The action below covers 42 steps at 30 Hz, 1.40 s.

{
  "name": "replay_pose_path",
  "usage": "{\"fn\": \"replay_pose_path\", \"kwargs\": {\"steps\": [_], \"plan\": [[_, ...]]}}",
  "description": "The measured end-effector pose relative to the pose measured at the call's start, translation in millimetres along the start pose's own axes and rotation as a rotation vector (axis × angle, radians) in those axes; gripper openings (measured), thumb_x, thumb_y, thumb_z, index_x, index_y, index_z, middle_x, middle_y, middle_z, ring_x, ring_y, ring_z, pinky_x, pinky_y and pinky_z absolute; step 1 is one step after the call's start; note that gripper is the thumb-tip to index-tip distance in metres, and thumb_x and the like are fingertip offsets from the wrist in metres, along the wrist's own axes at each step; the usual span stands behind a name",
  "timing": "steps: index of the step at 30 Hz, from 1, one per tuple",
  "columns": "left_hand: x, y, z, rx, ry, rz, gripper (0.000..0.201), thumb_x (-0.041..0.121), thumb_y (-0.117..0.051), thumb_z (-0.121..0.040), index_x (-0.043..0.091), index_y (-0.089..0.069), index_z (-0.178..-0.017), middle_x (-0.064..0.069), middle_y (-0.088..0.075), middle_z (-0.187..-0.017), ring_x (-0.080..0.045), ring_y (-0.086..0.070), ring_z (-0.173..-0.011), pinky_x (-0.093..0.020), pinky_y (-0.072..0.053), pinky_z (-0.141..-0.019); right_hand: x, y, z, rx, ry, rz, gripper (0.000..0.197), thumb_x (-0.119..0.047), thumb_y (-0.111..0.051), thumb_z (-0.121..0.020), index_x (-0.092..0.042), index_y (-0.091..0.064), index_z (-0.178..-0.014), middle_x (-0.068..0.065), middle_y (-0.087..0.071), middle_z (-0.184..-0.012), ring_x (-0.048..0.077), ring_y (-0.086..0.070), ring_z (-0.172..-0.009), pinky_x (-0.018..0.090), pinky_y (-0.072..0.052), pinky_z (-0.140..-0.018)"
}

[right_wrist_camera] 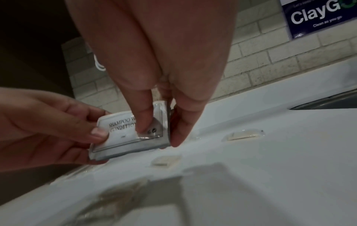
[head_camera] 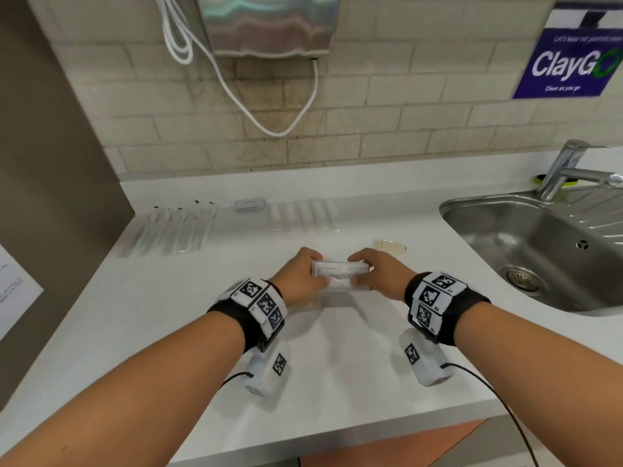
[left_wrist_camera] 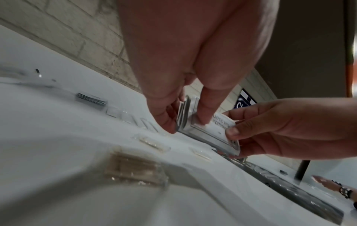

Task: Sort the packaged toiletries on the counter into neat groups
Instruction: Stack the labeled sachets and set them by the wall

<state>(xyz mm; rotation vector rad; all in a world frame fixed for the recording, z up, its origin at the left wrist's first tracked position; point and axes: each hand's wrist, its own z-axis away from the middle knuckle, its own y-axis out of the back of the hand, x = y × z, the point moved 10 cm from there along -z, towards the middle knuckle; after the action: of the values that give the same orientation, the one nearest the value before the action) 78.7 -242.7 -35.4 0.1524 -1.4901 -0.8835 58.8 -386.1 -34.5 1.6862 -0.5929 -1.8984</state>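
Observation:
A small stack of white shampoo-with-conditioner sachets (head_camera: 340, 277) is held on edge just above the white counter (head_camera: 337, 348), at its middle. My left hand (head_camera: 315, 276) pinches the stack's left end between thumb and fingers, and my right hand (head_camera: 362, 273) pinches the right end the same way. In the left wrist view the sachet stack (left_wrist_camera: 212, 133) shows several thin layers at its edge. In the right wrist view the printed face of the stack (right_wrist_camera: 119, 136) is turned toward me. Sorted rows lie at the back: toothbrush packs (head_camera: 172, 230), a sachet pile (head_camera: 249, 203) and clear packets (head_camera: 303, 215).
A yellowish packet (head_camera: 391, 247) lies loose just beyond my right hand, and other small clear packets (right_wrist_camera: 166, 159) lie under the hands. A steel sink (head_camera: 539, 244) with a faucet (head_camera: 566, 166) fills the right side. The brick wall closes the back; a brown panel (head_camera: 50, 163) stands at the left.

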Motion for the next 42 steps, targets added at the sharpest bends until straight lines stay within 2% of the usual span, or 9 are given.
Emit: {"fn": "replay_pose_path", "kwargs": {"steps": [13, 18, 22, 26, 30, 34, 36, 39, 42], "plan": [[38, 55, -80, 0.25, -0.003, 0.135, 0.029, 0.013, -0.073, -0.079, 0.006, -0.068, -0.107, -0.016, -0.069, -0.1, -0.028, -0.064, -0.087, -0.044, -0.053, -0.09, -7, 78, -75, 0.31, -0.102, -0.24, 0.041, -0.007, -0.076, -0.073, -0.007, -0.063, -0.112, 0.009, -0.064, -0.098, 0.024, -0.06, -0.085, 0.043, -0.054, -0.091], [57, 46, -149, 0.324, 0.106, 0.212, 0.062, 0.019, -0.078, -0.073, 0.005, -0.048, -0.125, -0.015, -0.064, -0.115, -0.034, -0.065, -0.104, -0.043, -0.053, -0.093, 18, 129, -117, 0.379, -0.177, -0.276, 0.058, -0.009, -0.077, -0.072, -0.007, -0.049, -0.122, 0.008, -0.055, -0.106, 0.031, -0.061, -0.105, 0.049, -0.054, -0.09], [66, 34, -212, 0.348, 0.173, 0.19, 0.06, 0.028, -0.081, -0.067, 0.006, -0.049, -0.113, -0.009, -0.065, -0.107, -0.026, -0.065, -0.097, -0.031, -0.053, -0.08, 45, 165, -160, 0.391, -0.236, -0.282, 0.051, -0.007, -0.078, -0.072, -0.001, -0.052, -0.115, 0.009, -0.054, -0.1, 0.03, -0.062, -0.097, 0.049, -0.057, -0.082], [59, 13, -271, 0.288, 0.245, 0.164, 0.036, 0.03, -0.081, -0.062, 0.01, -0.051, -0.065, -0.01, -0.059, -0.076, -0.027, -0.066, -0.076, -0.028, -0.046, -0.065, 69, 182, -208, 0.294, -0.258, -0.136, 0.021, -0.016, -0.078, -0.075, -0.007, -0.064, -0.089, 0.006, -0.061, -0.085, 0.027, -0.067, -0.087, 0.045, -0.057, -0.086], [37, -6, -326, 0.271, 0.299, 0.124, 0.065, 0.038, -0.082, -0.057, 0.002, -0.064, -0.108, -0.014, -0.071, -0.101, -0.03, -0.07, -0.091, -0.035, -0.056, -0.086, 109, 187, -256, 0.269, -0.339, -0.118, 0.05, -0.02, -0.082, -0.071, 0.001, -0.064, -0.113, 0.013, -0.065, -0.101, 0.033, -0.069, -0.099, 0.044, -0.056, -0.089], [20, -13, -358, 0.285, 0.352, 0.04, 0.036, 0.027, -0.077, -0.073, 0.019, -0.043, -0.063, -0.007, -0.056, -0.077, -0.021, -0.053, -0.072, -0.028, -0.044, -0.068, 131, 174, -291, 0.17, -0.37, -0.005, 0.054, -0.026, -0.076, -0.076, 0.007, -0.063, -0.116, 0.021, -0.067, -0.116, 0.034, -0.067, -0.105, 0.047, -0.053, -0.093], [16, -12, -365, 0.313, 0.363, -0.016, 0.044, 0.023, -0.073, -0.078, 0.019, -0.034, -0.06, -0.002, -0.051, -0.071, -0.02, -0.047, -0.073, -0.024, -0.039, -0.06, 136, 168, -304, 0.153, -0.364, 0.04, 0.048, -0.025, -0.075, -0.077, 0.004, -0.066, -0.114, 0.015, -0.072, -0.102, 0.029, -0.071, -0.092, 0.042, -0.057, -0.088], [12, -9, -372, 0.349, 0.365, -0.065, 0.039, 0.022, -0.072, -0.08, 0.016, -0.038, -0.061, 0.0, -0.048, -0.064, -0.016, -0.047, -0.062, -0.017, -0.031, -0.041, 135, 163, -318, 0.145, -0.359, 0.105, 0.039, -0.025, -0.074, -0.077, 0.001, -0.071, -0.106, 0.007, -0.061, -0.079, 0.02, -0.057, -0.07, 0.026, -0.051, -0.054], [9, -8, -382, 0.342, 0.351, -0.118, 0.025, 0.023, -0.074, -0.076, 0.005, -0.057, -0.084, -0.014, -0.064, -0.091, -0.02, -0.062, -0.068, -0.019, -0.028, -0.035, 138, 159, -328, 0.134, -0.367, 0.131, 0.036, -0.026, -0.075, -0.077, -0.001, -0.071, -0.102, 0.009, -0.062, -0.08, 0.02, -0.055, -0.07, 0.021, -0.037, -0.044]]}}
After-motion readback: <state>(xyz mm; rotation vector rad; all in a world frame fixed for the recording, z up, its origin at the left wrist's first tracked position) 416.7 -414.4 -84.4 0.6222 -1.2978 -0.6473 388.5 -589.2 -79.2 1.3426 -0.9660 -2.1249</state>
